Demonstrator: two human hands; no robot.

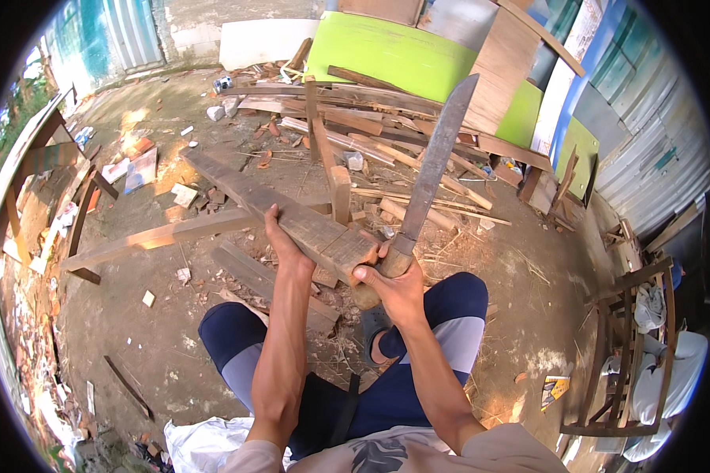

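Observation:
Long and weathered, a wooden plank (280,211) slants from the upper left down to my right hand. Along its left edge my left hand (285,248) is closed around it, thumb showing on the top. My right hand (396,285) grips the wooden handle of a machete (440,154), whose broad dark blade points up and away to the right. The right thumb touches the plank's near end, which looks chipped and lighter. Part of the machete handle is hidden by the fingers. A rounded wooden piece (366,296) shows just below my right hand.
Wooden beams joined as a frame (189,229) lie across the ground ahead. Beyond them spreads a pile of scrap wood (371,118) against green boards (390,55). A wooden chair frame (627,355) stands at right. Loose boards (252,272) lie near my left knee.

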